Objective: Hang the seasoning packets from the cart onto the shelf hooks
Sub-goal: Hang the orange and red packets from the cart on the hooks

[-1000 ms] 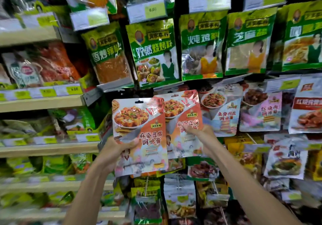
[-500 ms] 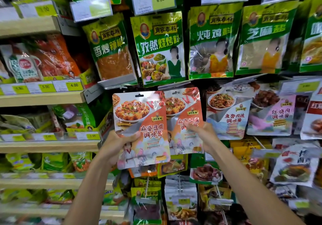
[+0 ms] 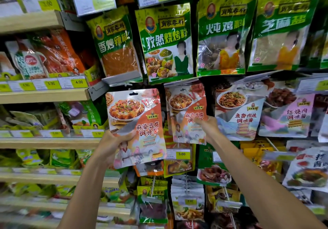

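the two orange packets no longer overlap. a second ago the right packet [image 3: 186,122] sat tucked behind the left packet [image 3: 136,120], and now there is a clear gap between them. the right hand [image 3: 208,127] pinches its packet at the right edge, about mid-height, and has carried it up and to the right. its top edge now sits just under the grey label strip [image 3: 182,83] at the front of a hook row. the hang hole is hidden there, so i cannot tell whether it is on a hook yet. the left hand [image 3: 115,140] grips the left packet at its lower left, thumb across the front, and holds it in the air before the shelf, its hole [image 3: 133,94] free. one packet looks close to hung, and the other waits its turn.
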`<move>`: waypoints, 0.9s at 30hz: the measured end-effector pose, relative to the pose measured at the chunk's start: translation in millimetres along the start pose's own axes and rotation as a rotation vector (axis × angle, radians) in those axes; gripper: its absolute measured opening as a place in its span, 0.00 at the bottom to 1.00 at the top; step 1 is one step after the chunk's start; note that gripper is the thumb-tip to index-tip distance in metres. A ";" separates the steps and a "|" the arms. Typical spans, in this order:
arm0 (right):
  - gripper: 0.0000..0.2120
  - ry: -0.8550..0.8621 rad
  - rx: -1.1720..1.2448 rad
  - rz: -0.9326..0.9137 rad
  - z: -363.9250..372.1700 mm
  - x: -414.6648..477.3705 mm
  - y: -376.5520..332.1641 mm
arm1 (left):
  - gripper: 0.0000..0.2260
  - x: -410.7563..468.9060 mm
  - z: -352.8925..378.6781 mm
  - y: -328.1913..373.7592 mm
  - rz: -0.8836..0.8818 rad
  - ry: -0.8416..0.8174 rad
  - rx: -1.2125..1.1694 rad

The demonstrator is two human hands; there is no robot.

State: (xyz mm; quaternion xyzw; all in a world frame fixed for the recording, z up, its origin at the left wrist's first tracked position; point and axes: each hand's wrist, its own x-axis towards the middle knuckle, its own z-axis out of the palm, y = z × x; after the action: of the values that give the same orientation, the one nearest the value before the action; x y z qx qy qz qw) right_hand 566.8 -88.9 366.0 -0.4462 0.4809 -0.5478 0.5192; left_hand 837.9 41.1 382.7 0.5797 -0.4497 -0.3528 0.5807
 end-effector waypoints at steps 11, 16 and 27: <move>0.14 0.044 -0.275 -0.273 -17.2 -50.8 28.5 | 0.13 -17.0 25.9 -11.5 -0.049 -0.049 -0.055; 0.15 -0.110 -0.092 -0.249 -28.2 -102.2 45.3 | 0.14 -37.7 72.7 -26.8 -0.135 -0.184 0.008; 0.17 -0.266 0.103 0.029 -35.3 -98.2 25.3 | 0.25 -32.0 112.2 -24.3 -0.105 -0.206 0.054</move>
State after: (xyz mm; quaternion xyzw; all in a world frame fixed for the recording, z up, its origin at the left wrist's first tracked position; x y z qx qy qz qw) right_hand 541.6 11.4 337.0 -0.4806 0.3854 -0.5003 0.6084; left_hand 725.0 29.1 346.4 0.5785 -0.4856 -0.4282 0.4962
